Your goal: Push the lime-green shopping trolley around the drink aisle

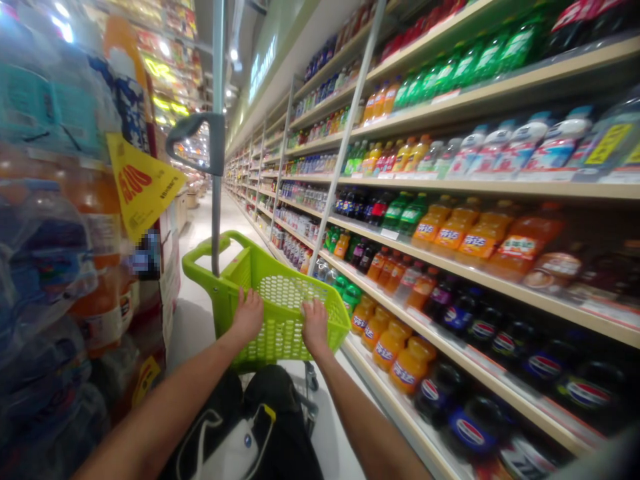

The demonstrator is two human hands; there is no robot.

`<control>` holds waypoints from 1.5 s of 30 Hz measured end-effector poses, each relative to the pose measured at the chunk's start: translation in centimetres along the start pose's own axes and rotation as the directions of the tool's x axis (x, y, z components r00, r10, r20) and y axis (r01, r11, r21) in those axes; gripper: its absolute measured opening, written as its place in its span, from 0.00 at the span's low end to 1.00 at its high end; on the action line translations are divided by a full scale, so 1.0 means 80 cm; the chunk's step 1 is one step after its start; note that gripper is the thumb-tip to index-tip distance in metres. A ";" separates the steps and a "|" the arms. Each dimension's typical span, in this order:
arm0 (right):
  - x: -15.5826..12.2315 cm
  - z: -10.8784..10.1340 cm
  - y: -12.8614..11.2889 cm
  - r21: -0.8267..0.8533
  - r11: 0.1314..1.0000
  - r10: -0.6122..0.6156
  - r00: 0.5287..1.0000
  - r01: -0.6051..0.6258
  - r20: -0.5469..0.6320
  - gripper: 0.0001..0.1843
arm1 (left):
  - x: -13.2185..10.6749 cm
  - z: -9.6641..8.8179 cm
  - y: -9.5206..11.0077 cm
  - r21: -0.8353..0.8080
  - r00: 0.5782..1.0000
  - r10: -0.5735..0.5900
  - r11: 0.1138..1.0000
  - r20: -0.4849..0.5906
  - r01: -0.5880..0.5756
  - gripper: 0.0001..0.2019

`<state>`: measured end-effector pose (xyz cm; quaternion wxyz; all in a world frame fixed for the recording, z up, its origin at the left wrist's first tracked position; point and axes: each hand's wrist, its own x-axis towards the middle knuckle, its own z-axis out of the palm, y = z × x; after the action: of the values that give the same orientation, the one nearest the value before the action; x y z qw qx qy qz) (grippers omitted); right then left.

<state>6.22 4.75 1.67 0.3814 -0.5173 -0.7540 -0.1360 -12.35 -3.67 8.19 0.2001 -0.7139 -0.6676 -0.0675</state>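
Observation:
A lime-green plastic shopping basket (283, 327) with perforated walls stands in front of my knees. My left hand (248, 313) is closed over its near rim, fingers curled to the inside. Farther right along the same rim, my right hand (315, 325) grips it too. The part of the basket's inside that shows holds nothing I can make out. A grey pole with a loop handle (197, 140) rises at the basket's left end. On my lap lies a white device (233, 450) with a pale cord.
Shelves (430, 240) packed with drink bottles line the right side. Stacked, wrapped bottles (45, 253) crowd the left, with a yellow price sign (145, 183) sticking out. A pale aisle floor (200, 217) runs ahead between them. A small wheel (311, 380) shows under the basket.

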 end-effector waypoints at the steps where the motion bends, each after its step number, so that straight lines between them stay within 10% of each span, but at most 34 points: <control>1: 0.002 0.002 -0.008 0.022 1.000 -0.002 1.000 0.003 -0.020 0.20 | 0.000 0.001 0.003 -0.003 1.000 0.005 1.000 0.000 -0.005 0.24; 9: 0.000 0.002 -0.037 0.101 0.981 -0.179 0.978 0.168 0.111 0.22 | -0.005 0.005 0.004 -0.042 0.998 0.046 0.998 0.038 -0.045 0.28; 17: -0.003 -0.003 0.025 0.041 0.989 -0.150 0.977 0.145 0.150 0.20 | -0.008 0.007 0.001 -0.044 0.998 0.061 0.997 0.032 -0.059 0.29; 24: -0.029 -0.014 0.102 -0.113 0.984 0.143 0.990 -0.139 0.022 0.21 | -0.009 0.004 0.004 -0.057 0.998 0.037 0.998 0.047 -0.034 0.30; 34: -0.017 0.019 0.018 0.084 0.994 -0.069 0.997 0.066 0.031 0.24 | -0.009 -0.001 -0.001 -0.062 0.997 0.052 0.997 0.065 -0.048 0.31; 45: -0.042 -0.007 0.140 -0.122 0.950 0.289 0.957 -0.287 -0.005 0.24 | -0.007 -0.004 -0.023 -0.040 0.997 -0.069 0.997 0.038 0.070 0.31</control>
<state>16.97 6.92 -2.49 0.3601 -0.6448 -0.6632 -0.1213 -14.15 -4.28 8.62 0.1706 -0.6954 -0.6940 -0.0751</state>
